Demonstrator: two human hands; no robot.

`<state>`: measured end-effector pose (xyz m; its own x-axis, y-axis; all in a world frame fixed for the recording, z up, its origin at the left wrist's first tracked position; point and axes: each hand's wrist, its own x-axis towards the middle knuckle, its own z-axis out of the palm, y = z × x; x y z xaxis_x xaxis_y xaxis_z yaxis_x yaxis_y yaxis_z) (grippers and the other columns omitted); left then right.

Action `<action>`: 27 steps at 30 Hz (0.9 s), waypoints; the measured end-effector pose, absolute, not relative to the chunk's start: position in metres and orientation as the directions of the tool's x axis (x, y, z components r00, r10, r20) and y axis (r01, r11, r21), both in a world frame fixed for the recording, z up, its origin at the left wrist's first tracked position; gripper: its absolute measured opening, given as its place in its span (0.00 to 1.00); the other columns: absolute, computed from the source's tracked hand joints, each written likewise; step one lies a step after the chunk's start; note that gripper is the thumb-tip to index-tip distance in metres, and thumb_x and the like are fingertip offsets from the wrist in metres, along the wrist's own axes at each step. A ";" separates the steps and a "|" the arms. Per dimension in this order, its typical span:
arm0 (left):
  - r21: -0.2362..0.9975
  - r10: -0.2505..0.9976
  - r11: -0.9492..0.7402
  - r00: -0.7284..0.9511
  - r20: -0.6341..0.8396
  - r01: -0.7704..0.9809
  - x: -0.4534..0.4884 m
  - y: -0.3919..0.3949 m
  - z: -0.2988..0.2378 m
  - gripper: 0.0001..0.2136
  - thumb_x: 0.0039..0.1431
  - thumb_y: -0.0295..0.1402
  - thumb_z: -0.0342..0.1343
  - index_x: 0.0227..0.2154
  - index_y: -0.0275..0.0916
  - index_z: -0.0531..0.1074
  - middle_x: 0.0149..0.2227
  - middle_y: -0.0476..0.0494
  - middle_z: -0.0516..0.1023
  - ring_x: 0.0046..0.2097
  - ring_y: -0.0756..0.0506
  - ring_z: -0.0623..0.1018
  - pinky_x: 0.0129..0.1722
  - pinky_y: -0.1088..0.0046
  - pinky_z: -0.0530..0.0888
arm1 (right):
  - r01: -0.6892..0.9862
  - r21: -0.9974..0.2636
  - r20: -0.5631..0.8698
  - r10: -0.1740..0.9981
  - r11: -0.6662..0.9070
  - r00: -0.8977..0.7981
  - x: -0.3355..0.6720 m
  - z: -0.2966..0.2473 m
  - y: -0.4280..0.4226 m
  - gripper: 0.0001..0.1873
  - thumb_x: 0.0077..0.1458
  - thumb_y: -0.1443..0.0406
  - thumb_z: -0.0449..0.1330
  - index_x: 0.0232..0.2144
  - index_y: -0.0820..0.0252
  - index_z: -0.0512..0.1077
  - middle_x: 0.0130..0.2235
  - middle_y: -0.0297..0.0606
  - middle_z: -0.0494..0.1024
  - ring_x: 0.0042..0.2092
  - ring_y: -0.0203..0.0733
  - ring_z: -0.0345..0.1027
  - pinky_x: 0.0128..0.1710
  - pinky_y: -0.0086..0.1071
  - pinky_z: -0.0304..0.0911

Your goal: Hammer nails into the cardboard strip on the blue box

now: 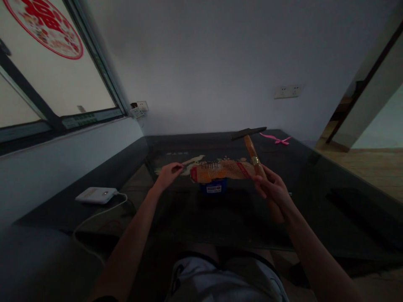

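My right hand (272, 186) is wrapped round the wooden handle of a hammer (252, 151), whose dark metal head is raised above the table. In front of me a long tan piece with red bands (231, 169), its surface mesh-like, lies across a blue container (214, 187). Several dark nails (209, 165) stand in a row along its left half. Left of this piece, apart from it, my left hand (170, 174) is closed in a pinch. A thin dark sliver that looks like a nail (189, 164) shows at its fingertips, though dimly.
The dark glossy table (176, 222) meets the wall behind. A white power bank (96, 195) with a white cable (94, 216) lies at the left. A pink ribbon (281, 141) is at the back right. Wall sockets (288, 91) and a window (56, 75) are beyond.
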<state>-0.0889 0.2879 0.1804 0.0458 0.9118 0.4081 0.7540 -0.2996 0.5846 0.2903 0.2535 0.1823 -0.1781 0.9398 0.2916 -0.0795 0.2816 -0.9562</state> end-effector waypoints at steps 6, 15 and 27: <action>0.418 0.946 -0.319 0.262 0.189 0.851 -0.134 0.255 0.146 0.09 0.51 0.36 0.55 0.35 0.41 0.74 0.40 0.44 0.76 0.44 0.44 0.74 0.47 0.68 0.68 | -0.118 -0.959 0.275 0.944 0.257 -0.184 0.294 0.181 0.252 0.33 0.50 0.58 0.60 0.56 0.62 0.59 0.18 0.24 0.62 0.14 0.28 0.51 0.14 0.27 0.46; 0.348 0.956 -0.293 0.266 0.123 0.890 -0.146 0.251 0.139 0.07 0.54 0.36 0.51 0.32 0.40 0.71 0.39 0.43 0.74 0.43 0.44 0.72 0.47 0.68 0.67 | -0.195 -0.963 0.222 0.956 0.184 -0.192 0.288 0.182 0.252 0.34 0.47 0.59 0.62 0.55 0.65 0.60 0.21 0.25 0.65 0.14 0.26 0.52 0.13 0.25 0.45; 0.395 0.933 -0.218 0.072 0.353 0.893 -0.143 0.248 0.136 0.09 0.55 0.36 0.49 0.33 0.39 0.72 0.32 0.45 0.78 0.33 0.46 0.77 0.36 0.71 0.72 | -0.249 -0.948 0.243 0.954 0.196 -0.175 0.288 0.176 0.254 0.33 0.45 0.59 0.64 0.53 0.63 0.64 0.20 0.25 0.64 0.13 0.25 0.50 0.11 0.25 0.42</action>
<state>-0.1428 0.2476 0.1357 0.0717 0.9329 0.3528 0.8926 -0.2179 0.3947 0.2878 0.2544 0.1762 -0.1748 0.9541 0.2430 -0.2491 0.1959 -0.9485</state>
